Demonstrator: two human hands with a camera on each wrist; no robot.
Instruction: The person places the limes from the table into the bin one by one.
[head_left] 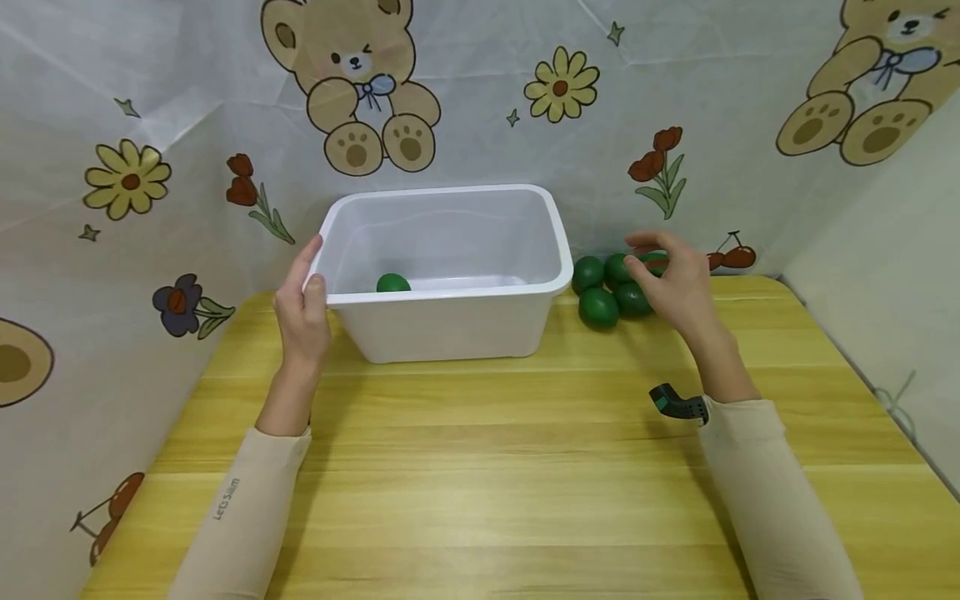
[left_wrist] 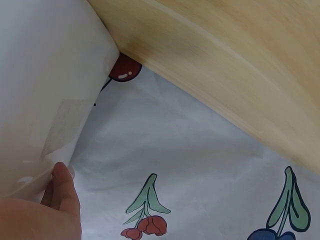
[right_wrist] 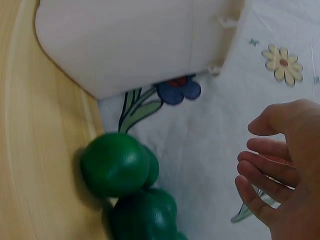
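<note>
A white plastic bin (head_left: pixel 442 329) stands at the back of the table, with one round green fruit-like object (head_left: pixel 393 282) inside it. My left hand (head_left: pixel 303 321) grips the bin's left rim, thumb over the near corner; in the left wrist view the fingers (left_wrist: pixel 65 190) lie against the bin's outer wall. Several smooth green objects (head_left: pixel 598 308) are clustered to the right of the bin; they also show in the right wrist view as shiny green balls (right_wrist: pixel 116 165). Above this cluster hovers my right hand (head_left: pixel 675 279), its fingers spread and loosely bent, holding nothing.
The wooden table (head_left: pixel 480 467) extends toward me. Behind it hangs a white cloth (head_left: pixel 480 125) printed with bears and flowers, close to the bin's back. A small black strap device (head_left: pixel 678 404) sits at the right cuff.
</note>
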